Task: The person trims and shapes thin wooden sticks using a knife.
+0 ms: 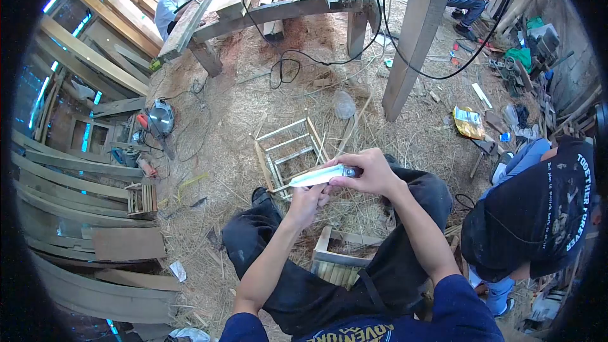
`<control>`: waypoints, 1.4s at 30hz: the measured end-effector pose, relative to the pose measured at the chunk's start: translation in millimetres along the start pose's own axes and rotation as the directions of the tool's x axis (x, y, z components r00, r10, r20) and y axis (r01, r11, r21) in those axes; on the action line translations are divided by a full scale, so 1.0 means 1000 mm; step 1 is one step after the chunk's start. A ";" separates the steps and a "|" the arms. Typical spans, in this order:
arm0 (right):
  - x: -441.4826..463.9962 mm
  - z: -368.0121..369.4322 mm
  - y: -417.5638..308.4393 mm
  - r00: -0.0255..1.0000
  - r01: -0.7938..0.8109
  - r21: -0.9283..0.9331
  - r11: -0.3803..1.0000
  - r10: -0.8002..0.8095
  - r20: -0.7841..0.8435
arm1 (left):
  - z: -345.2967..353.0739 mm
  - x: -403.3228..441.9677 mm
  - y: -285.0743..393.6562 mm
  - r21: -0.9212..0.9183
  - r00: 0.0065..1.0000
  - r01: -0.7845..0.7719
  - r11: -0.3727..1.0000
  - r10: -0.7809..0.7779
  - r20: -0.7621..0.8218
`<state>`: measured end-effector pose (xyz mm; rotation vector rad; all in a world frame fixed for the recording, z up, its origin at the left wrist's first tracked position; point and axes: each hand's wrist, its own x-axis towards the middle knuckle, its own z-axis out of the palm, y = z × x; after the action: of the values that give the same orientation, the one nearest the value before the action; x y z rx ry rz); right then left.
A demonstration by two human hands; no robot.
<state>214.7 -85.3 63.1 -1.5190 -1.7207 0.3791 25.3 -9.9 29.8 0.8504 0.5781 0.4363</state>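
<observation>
My right hand [375, 175] grips the dark handle of a knife [316, 177], its broad shiny blade pointing left. Just below the blade, my left hand [306, 204] is closed with its fingers curled. Whatever it may hold is hidden or too thin to make out, and I cannot tell whether it touches the blade. Beyond the hands, a small wooden frame [268, 163] with several slats lies on the straw-strewn ground. Between my legs stands a low wooden piece with a slatted part [335, 272].
A heavy wooden workbench [253, 23] stands ahead, beside a thick post [418, 38] with black cables. A circular saw [159, 117] lies at left near stacked boards. A person in a black shirt [532, 209] is close on my right. Two other people are farther back.
</observation>
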 end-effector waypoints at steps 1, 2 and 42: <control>-0.003 0.005 0.008 0.999 0.033 -0.115 0.993 -0.038 -0.038 | 0.004 -0.003 0.006 0.078 0.999 0.029 0.997 -0.028 -0.021; -0.005 0.006 0.012 0.997 0.051 -0.125 0.991 -0.058 -0.055 | 0.001 -0.006 0.006 0.051 0.999 0.038 0.998 -0.038 0.009; -0.004 -0.039 0.052 0.906 -0.279 -0.431 0.858 0.086 -0.415 | -0.046 -0.039 0.003 0.059 0.999 0.024 0.998 -0.026 0.034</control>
<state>279.0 -87.4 51.5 -1.9729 -1.4121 -0.2738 -34.1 -3.7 19.5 0.9047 0.5708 0.3827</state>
